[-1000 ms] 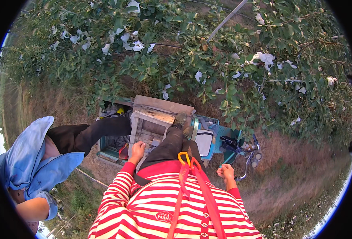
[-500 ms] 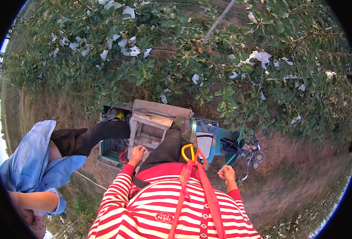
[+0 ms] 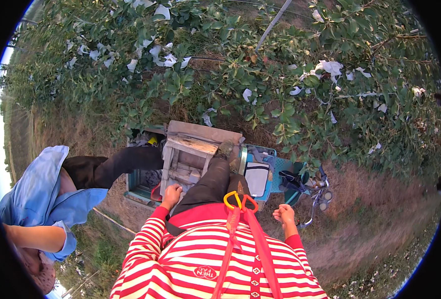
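Observation:
My left hand [image 3: 171,196] is closed, its fingers curled, beside my thigh and the near edge of a wooden stool-like frame [image 3: 166,167]. Nothing shows in it. My right hand [image 3: 284,215] hangs apart on the right, near the cart's handlebar [image 3: 307,219], fingers drawn together; whatever they may hold is hidden. A pink-red strap [image 3: 261,249] runs down my striped front, with a yellow loop [image 3: 232,200] and a red loop [image 3: 251,203] at its end. My foot [image 3: 224,148] rests by the wooden frame on the cart.
Leafy fruit trees [image 3: 195,84] with white paper scraps [image 3: 329,67] stand ahead, with a slanting pole [image 3: 273,25]. A teal three-wheeled cart [image 3: 280,182] lies below, a light pad [image 3: 256,174] on it. At left, a person in a blue shirt [image 3: 41,192] has one leg over the cart.
The view shifts slightly. My right hand moves a little up relative to the handlebar, while my left stays nearly in place. The person at left leans slightly.

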`<action>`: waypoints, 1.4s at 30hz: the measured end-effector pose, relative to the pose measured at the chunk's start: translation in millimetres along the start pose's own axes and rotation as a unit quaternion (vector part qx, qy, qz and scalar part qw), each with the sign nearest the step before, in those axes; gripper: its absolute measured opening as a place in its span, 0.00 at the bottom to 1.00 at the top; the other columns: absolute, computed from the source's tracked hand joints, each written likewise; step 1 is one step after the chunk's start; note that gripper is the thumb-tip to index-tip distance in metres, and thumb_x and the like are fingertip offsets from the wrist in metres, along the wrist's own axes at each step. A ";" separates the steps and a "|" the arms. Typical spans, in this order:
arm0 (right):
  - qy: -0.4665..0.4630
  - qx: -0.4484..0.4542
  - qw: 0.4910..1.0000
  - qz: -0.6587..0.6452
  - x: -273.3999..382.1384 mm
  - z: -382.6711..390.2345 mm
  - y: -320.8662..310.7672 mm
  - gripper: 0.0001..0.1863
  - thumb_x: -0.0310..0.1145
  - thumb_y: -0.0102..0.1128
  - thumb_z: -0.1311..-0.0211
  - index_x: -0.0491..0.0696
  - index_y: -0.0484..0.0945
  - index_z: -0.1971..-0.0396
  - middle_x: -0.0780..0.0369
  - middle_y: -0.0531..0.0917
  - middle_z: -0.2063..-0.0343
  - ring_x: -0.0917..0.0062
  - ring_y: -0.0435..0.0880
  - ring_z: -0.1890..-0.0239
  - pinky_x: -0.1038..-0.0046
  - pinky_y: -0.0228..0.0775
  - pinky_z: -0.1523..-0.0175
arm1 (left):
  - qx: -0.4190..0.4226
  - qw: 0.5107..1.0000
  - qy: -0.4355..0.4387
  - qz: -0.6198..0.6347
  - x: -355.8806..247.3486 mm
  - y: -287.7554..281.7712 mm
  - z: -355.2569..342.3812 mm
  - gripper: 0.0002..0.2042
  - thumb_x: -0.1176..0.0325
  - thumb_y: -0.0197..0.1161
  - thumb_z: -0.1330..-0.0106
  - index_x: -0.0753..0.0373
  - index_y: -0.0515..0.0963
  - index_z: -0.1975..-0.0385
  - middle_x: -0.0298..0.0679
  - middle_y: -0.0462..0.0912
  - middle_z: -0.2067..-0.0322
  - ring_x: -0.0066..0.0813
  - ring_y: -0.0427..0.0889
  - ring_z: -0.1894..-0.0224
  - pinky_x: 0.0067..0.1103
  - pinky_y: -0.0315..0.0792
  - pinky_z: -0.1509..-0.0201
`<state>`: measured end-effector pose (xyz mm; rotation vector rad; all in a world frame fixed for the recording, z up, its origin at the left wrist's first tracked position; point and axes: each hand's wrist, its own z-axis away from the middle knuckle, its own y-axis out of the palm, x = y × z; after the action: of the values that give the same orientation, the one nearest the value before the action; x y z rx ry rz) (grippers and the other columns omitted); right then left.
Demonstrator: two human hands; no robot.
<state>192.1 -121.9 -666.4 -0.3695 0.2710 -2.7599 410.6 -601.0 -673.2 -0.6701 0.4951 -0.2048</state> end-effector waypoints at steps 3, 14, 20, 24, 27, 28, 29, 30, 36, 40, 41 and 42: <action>0.000 0.001 1.000 -0.003 6.4 3.5 -3.2 0.10 0.31 0.48 0.30 0.45 0.71 0.53 0.57 0.83 0.68 0.73 0.85 0.73 0.74 0.79 0.72 | -0.012 1.000 0.018 0.007 4.5 5.8 5.1 0.14 0.59 0.58 0.38 0.65 0.81 0.74 0.50 0.81 0.77 0.47 0.82 0.70 0.36 0.73 0.63; 0.004 -0.013 1.000 -0.006 1.3 -4.9 -16.0 0.09 0.29 0.46 0.30 0.45 0.72 0.55 0.59 0.82 0.71 0.76 0.84 0.75 0.77 0.77 0.75 | -0.038 0.998 0.026 -0.037 20.2 1.5 19.5 0.13 0.60 0.59 0.38 0.65 0.81 0.72 0.51 0.81 0.76 0.48 0.82 0.69 0.35 0.73 0.64; -0.005 -0.010 0.999 -0.040 -19.1 -16.8 -23.8 0.09 0.31 0.49 0.30 0.46 0.71 0.54 0.58 0.83 0.70 0.73 0.84 0.74 0.74 0.79 0.73 | -0.020 0.997 0.046 -0.059 11.9 1.8 -2.4 0.15 0.57 0.59 0.38 0.65 0.81 0.69 0.54 0.81 0.71 0.54 0.81 0.62 0.37 0.74 0.59; 0.006 -0.028 0.997 -0.070 -38.1 -15.5 -25.1 0.09 0.29 0.47 0.30 0.45 0.72 0.55 0.58 0.82 0.71 0.75 0.84 0.76 0.76 0.77 0.75 | 0.009 0.997 0.024 -0.077 12.6 -1.4 -18.5 0.16 0.56 0.61 0.39 0.64 0.81 0.66 0.55 0.81 0.69 0.55 0.81 0.60 0.38 0.74 0.57; 0.035 -0.038 0.996 -0.069 -57.0 -20.6 -32.4 0.09 0.29 0.47 0.30 0.45 0.72 0.55 0.58 0.82 0.71 0.75 0.84 0.77 0.76 0.77 0.75 | 0.007 0.997 0.008 -0.082 21.5 5.1 -17.9 0.13 0.59 0.60 0.37 0.61 0.83 0.63 0.53 0.83 0.66 0.53 0.82 0.58 0.38 0.74 0.53; 0.041 -0.039 0.996 -0.072 -60.8 -19.3 -30.9 0.08 0.29 0.47 0.30 0.45 0.72 0.55 0.58 0.82 0.72 0.75 0.83 0.77 0.76 0.78 0.75 | 0.012 0.997 0.013 -0.080 26.7 4.3 -20.9 0.13 0.58 0.60 0.38 0.61 0.83 0.64 0.52 0.83 0.66 0.53 0.82 0.58 0.38 0.74 0.53; 0.046 -0.043 0.995 -0.074 -64.3 -18.3 -31.2 0.08 0.29 0.47 0.30 0.46 0.72 0.55 0.58 0.82 0.72 0.75 0.83 0.77 0.76 0.77 0.75 | 0.019 0.996 0.019 -0.083 29.1 6.3 -25.7 0.13 0.58 0.60 0.38 0.62 0.83 0.64 0.52 0.83 0.65 0.53 0.82 0.58 0.38 0.74 0.53; 0.051 -0.046 0.995 -0.075 -67.0 -17.6 -32.9 0.08 0.29 0.47 0.30 0.46 0.72 0.55 0.58 0.82 0.72 0.75 0.84 0.77 0.76 0.77 0.75 | 0.025 0.996 0.024 -0.085 29.7 10.5 -31.9 0.14 0.58 0.60 0.38 0.62 0.83 0.64 0.52 0.83 0.65 0.53 0.82 0.58 0.38 0.74 0.53; 0.044 -0.028 0.996 -0.070 -62.5 -12.2 -22.4 0.07 0.31 0.48 0.29 0.47 0.72 0.56 0.58 0.82 0.71 0.75 0.84 0.77 0.75 0.78 0.75 | 0.028 0.997 0.046 -0.056 9.9 9.5 -32.9 0.13 0.59 0.59 0.38 0.63 0.83 0.66 0.54 0.82 0.66 0.54 0.81 0.58 0.39 0.74 0.55; 0.028 -0.029 0.998 -0.054 -27.8 -10.2 -19.0 0.08 0.29 0.47 0.29 0.46 0.72 0.55 0.59 0.82 0.71 0.75 0.83 0.76 0.76 0.77 0.74 | 0.016 0.999 0.023 -0.047 6.6 12.4 -26.8 0.13 0.61 0.60 0.37 0.67 0.81 0.65 0.53 0.83 0.69 0.53 0.82 0.60 0.36 0.74 0.57; 0.019 -0.028 0.998 -0.051 -18.9 -11.9 -18.8 0.08 0.29 0.47 0.29 0.46 0.72 0.55 0.59 0.82 0.71 0.75 0.83 0.76 0.76 0.77 0.74 | 0.005 0.999 0.032 -0.039 0.4 10.5 -26.7 0.13 0.61 0.59 0.36 0.66 0.81 0.65 0.54 0.82 0.69 0.53 0.82 0.61 0.36 0.74 0.57; 0.007 -0.031 0.999 -0.044 -8.1 -13.0 -21.0 0.08 0.28 0.47 0.30 0.45 0.72 0.55 0.59 0.82 0.71 0.75 0.83 0.76 0.75 0.77 0.74 | -0.006 0.999 0.042 -0.032 -4.8 9.7 -27.1 0.13 0.61 0.59 0.36 0.66 0.81 0.66 0.54 0.82 0.69 0.53 0.82 0.61 0.36 0.74 0.57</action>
<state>189.3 -97.8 -675.7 -0.3863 0.3522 -2.8472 393.1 -606.6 -695.9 -0.6920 0.5559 -0.2914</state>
